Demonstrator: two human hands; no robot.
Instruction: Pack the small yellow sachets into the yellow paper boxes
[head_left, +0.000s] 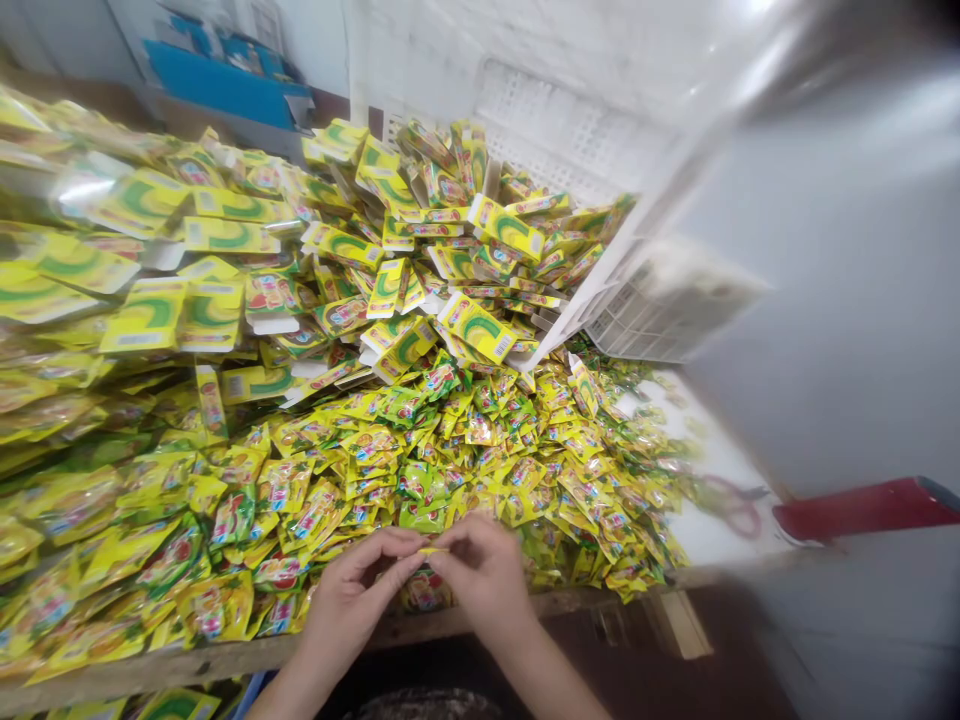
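Observation:
My left hand [352, 595] and my right hand [484, 570] meet at the near edge of the table, fingertips pinched together on one small yellow sachet [433, 550] held edge-on between them. Right under and beyond the hands lies a big heap of yellow and green sachets [420, 450]. Farther back, flat yellow cartons with green arcs [420, 260] are piled up, spilling from a tipped white plastic crate [600, 200].
The wooden table edge [225, 655] runs along the front. Red-handled scissors [731, 505] lie on the bare white tabletop at the right. A red bar [862, 505] sticks out from the grey wall on the right. Blue items [225, 75] stand at the back.

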